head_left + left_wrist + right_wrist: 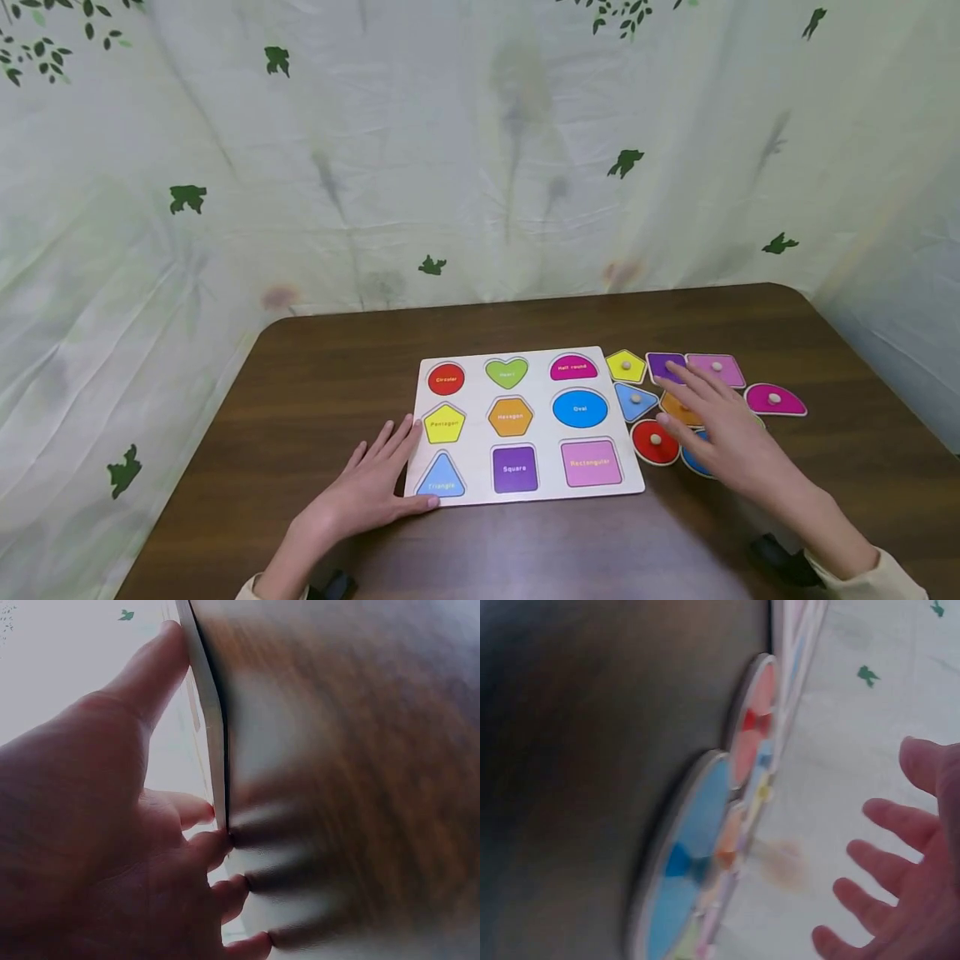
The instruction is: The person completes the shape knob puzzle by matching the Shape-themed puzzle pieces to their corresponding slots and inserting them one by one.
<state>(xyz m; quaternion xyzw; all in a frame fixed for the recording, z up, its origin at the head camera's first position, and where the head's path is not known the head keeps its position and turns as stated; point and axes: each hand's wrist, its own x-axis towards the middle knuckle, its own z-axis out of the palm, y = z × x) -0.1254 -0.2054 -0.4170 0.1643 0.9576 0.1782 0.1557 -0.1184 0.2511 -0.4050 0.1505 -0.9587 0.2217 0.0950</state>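
Observation:
A white shape board (478, 454) lies flat on the table, printed with coloured, labelled shapes in three rows. Against its lower left corner rests my left hand (371, 483), fingers spread along the left side and thumb at the front edge. In the left wrist view the fingertips (259, 946) meet the tabletop beside the board's edge. My right hand (723, 437), fingers spread and holding nothing, hovers over knobbed puzzle pieces right of the board. It partly covers the orange hexagon (677, 409) and blue oval (697, 468). The red circle (746, 754) lies beside the oval.
Around the right hand also lie a yellow pentagon (618, 375), blue triangle (628, 410), purple square (657, 362), pink rectangle (733, 367) and magenta half round (791, 406). Behind the brown table (322, 367) hangs a pale leaf-patterned cloth (450, 167).

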